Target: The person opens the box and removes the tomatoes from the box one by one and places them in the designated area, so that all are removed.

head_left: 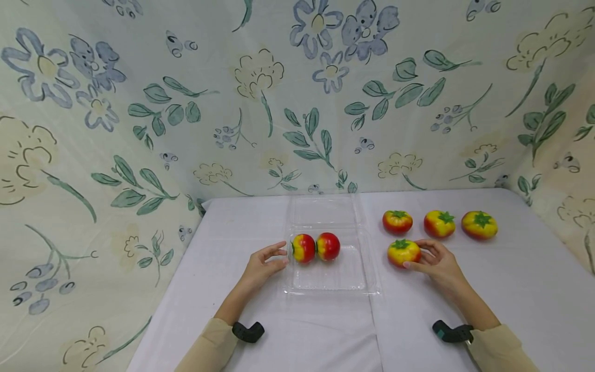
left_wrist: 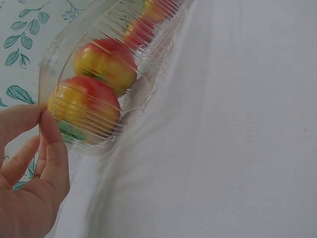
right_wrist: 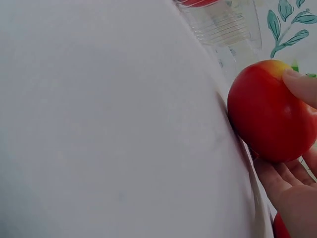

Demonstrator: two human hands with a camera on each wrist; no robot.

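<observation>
My right hand (head_left: pixel 437 261) grips a red-and-yellow, tomato-like fruit (head_left: pixel 403 253) with a green leafy top, just right of the container. In the right wrist view the thumb lies on the upper side of this fruit (right_wrist: pixel 270 111) and the fingers curl beneath it. A clear plastic container (head_left: pixel 325 284) stands before me with its lid (head_left: pixel 325 209) folded back. Two similar fruits (head_left: pixel 303 248) lie on their sides within it, toward the left. My left hand (head_left: pixel 263 263) pinches the container's left rim between thumb and finger, plainly seen in the left wrist view.
Behind the gripped fruit, three more fruits stand in a row: a left one (head_left: pixel 397 222), a middle one (head_left: pixel 439 224) and a right one (head_left: pixel 479 226). A white cloth (head_left: pixel 325 330) covers the table. Flower-patterned fabric (head_left: pixel 260 113) hangs at the back and sides.
</observation>
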